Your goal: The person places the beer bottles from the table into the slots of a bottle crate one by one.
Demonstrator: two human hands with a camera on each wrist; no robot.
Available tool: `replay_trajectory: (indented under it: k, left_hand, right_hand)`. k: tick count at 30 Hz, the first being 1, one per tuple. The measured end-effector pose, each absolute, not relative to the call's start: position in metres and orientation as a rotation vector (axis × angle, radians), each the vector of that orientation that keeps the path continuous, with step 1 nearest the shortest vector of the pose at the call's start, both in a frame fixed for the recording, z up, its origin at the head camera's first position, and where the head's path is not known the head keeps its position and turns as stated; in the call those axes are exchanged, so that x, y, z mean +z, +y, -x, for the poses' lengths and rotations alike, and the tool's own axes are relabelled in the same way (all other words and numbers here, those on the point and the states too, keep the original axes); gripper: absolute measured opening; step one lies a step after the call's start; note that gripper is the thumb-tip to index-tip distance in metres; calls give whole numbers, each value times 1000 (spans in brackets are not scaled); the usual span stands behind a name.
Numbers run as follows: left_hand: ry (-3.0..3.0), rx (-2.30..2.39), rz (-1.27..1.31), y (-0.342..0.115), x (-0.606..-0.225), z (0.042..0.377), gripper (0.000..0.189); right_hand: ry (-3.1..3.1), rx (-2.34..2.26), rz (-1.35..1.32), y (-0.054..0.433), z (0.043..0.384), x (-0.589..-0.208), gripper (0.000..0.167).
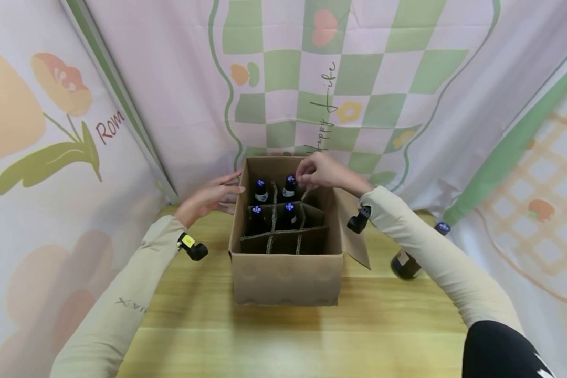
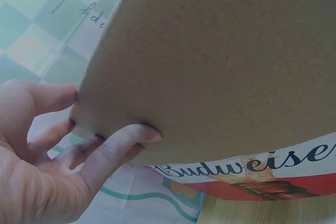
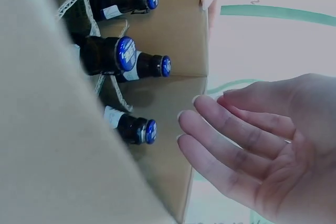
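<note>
A brown cardboard box (image 1: 285, 278) stands with its top open, and dark bottles with blue caps (image 1: 261, 191) sit upright in compartments formed by cardboard dividers (image 1: 283, 236). My left hand (image 1: 210, 198) is at the box's left side; in the left wrist view it pinches the corner of the brown side flap (image 2: 210, 66). Above the back right part of the box, my right hand (image 1: 323, 170) hovers near a capped bottle (image 1: 290, 188). In the right wrist view that hand (image 3: 252, 145) has loosely bent fingers, holds nothing and stays apart from the bottles (image 3: 139, 129).
Another dark bottle (image 1: 408, 262) stands on the wooden table (image 1: 193, 315), right of the box and partly behind my right sleeve. A right-hand flap (image 1: 352, 231) sticks outward. Patterned curtains (image 1: 283, 68) hang close behind and at both sides.
</note>
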State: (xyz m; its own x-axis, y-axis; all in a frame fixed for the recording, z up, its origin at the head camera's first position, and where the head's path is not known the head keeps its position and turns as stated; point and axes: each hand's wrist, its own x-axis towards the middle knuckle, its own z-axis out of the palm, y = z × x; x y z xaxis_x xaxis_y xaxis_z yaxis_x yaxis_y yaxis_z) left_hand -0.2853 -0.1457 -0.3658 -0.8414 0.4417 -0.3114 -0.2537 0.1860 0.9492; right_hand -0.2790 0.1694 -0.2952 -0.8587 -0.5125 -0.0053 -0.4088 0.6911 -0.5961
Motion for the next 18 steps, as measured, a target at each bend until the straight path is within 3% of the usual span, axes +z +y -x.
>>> replay_trajectory:
  k: [18]
  left_hand:
    - [1933, 1699, -205, -147, -366, 283, 75]
  right_hand:
    - [2751, -1199, 690, 216, 269, -306, 16]
